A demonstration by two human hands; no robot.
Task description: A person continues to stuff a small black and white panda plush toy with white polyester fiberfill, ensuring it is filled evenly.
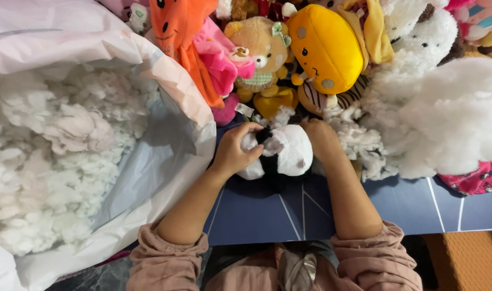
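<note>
Head view: left hand [236,151] and right hand [321,139] grip black-and-white plush toy [289,153].

Fluffy white fibre stuffing [57,156] fills a thin, glossy, crinkled plastic bag [165,161] at the left, the black-and-white toy [281,156] and yellow toy [324,46] are soft matt plush, and the dark blue counter [256,210] looks smooth.

A large white plastic bag [165,161] lies open at left; a small white tag [244,110] sits among the toys.
</note>
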